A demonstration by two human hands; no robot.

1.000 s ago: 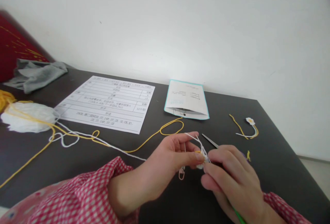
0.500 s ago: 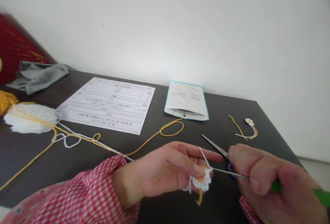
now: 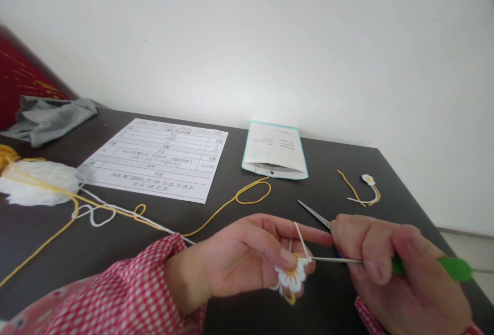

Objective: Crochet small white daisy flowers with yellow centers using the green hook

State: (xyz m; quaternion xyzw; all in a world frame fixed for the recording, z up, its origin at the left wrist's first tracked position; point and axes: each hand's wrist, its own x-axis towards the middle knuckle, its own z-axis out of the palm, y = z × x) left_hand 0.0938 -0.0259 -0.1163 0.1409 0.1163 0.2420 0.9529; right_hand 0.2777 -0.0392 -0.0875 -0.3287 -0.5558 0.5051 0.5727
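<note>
Our hands come apart: a second ago they were pressed together over the crochet flower [image 3: 292, 277], and now our right hand [image 3: 397, 268] sits further toward the table's right edge, drawing the crochet hook [image 3: 389, 263] level, while our left hand [image 3: 252, 255] opens its fingers and pinches the flower lower.

bright, even daylight | soft shadows | sharp | edges bowed
</note>
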